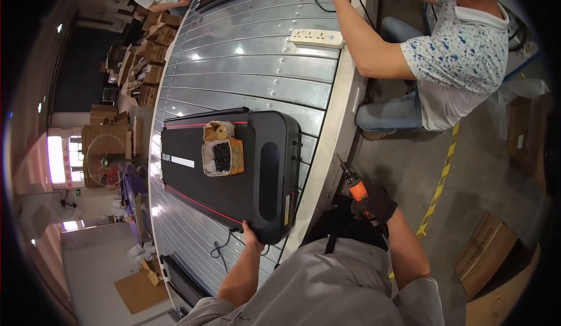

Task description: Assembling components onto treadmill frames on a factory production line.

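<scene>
Where the treadmill (pixel 234 174) nears the worktop (pixel 251 69) edge, left hand (pixel 252 236) fingers clamp its corner. Right hand (pixel 374 204), gloved, fingers clamped on an orange power screwdriver (pixel 354 187) over open floor (pixel 467 174).

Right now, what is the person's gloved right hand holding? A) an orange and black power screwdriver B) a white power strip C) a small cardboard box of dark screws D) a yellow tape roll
A: the right hand, in a dark glove, grips the orange and black power screwdriver beside the long grey metal table.

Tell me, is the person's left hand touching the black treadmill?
Touching. The head view shows the left hand gripping the near corner of the treadmill, fingers on its edge with no gap.
</scene>
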